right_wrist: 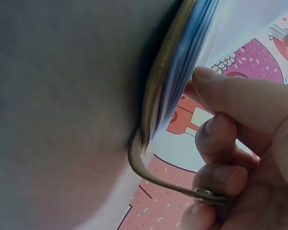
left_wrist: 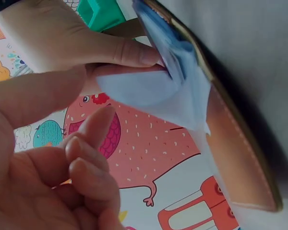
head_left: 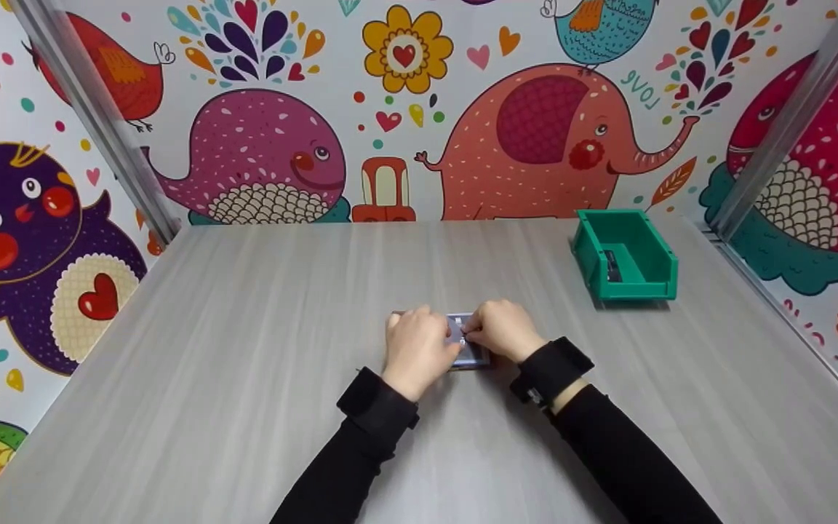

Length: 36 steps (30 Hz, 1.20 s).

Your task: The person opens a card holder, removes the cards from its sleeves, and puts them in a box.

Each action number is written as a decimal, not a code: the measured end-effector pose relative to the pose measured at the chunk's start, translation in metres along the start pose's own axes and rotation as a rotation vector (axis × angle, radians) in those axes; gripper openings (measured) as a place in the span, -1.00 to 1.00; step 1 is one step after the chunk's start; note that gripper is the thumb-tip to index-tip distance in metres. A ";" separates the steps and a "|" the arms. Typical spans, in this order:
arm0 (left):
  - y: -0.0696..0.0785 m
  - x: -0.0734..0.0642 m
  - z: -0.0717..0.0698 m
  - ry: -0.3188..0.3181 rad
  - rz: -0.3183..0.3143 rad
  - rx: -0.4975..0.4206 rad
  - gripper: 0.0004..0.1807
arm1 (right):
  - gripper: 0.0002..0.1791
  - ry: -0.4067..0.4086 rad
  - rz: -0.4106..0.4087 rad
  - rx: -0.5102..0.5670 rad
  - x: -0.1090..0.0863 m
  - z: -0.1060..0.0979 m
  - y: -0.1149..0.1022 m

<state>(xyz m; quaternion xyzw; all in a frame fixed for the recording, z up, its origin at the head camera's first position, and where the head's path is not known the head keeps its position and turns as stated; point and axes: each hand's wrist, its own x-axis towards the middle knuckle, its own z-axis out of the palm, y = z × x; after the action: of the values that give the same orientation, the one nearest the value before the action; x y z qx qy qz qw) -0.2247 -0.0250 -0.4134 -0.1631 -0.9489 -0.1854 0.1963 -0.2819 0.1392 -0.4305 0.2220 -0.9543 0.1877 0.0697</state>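
Note:
A small card holder with a brown leather cover (left_wrist: 240, 148) and a stack of clear plastic sleeves (right_wrist: 189, 62) stands opened over the table. My right hand (head_left: 504, 329) pinches the edge of a sleeve between thumb and index finger; its other fingers are bent. A strap with a metal snap (right_wrist: 204, 193) reaches from the cover to those fingers. My left hand (head_left: 419, 349) is at the holder's left side, and the left wrist view shows its fingers (left_wrist: 93, 175) loosely bent beside a lifted clear sleeve (left_wrist: 139, 91), with nothing between them.
At the back right of the pale wood-grain table (head_left: 244, 364) stands a green plastic bin (head_left: 637, 291) with a small dark item (head_left: 612, 266) inside. Walls with cartoon animals and metal posts (head_left: 92, 109) enclose the table at the back and sides.

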 end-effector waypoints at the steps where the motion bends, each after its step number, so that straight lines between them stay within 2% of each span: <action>1: 0.000 0.000 0.001 0.002 0.004 0.007 -0.76 | -0.95 -0.002 0.004 0.002 0.000 0.000 0.000; 9: 0.001 -0.001 0.006 -0.020 0.043 0.109 -0.58 | -0.94 -0.007 0.010 0.013 -0.001 -0.001 -0.001; 22: 0.002 -0.002 0.008 0.006 0.013 0.133 -0.70 | -0.91 0.011 -0.026 0.002 -0.001 0.000 0.002; 27: 0.001 -0.002 0.008 0.027 0.019 0.135 -0.69 | -0.91 0.006 -0.014 0.007 -0.001 0.000 0.002; 36: -0.003 -0.001 0.013 0.102 0.058 0.153 -0.66 | -0.89 0.017 -0.028 0.024 -0.001 0.000 0.002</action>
<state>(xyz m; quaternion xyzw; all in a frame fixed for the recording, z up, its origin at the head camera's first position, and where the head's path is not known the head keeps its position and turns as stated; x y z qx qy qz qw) -0.2288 -0.0225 -0.4253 -0.1655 -0.9440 -0.1145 0.2616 -0.2818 0.1410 -0.4308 0.2344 -0.9482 0.1999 0.0776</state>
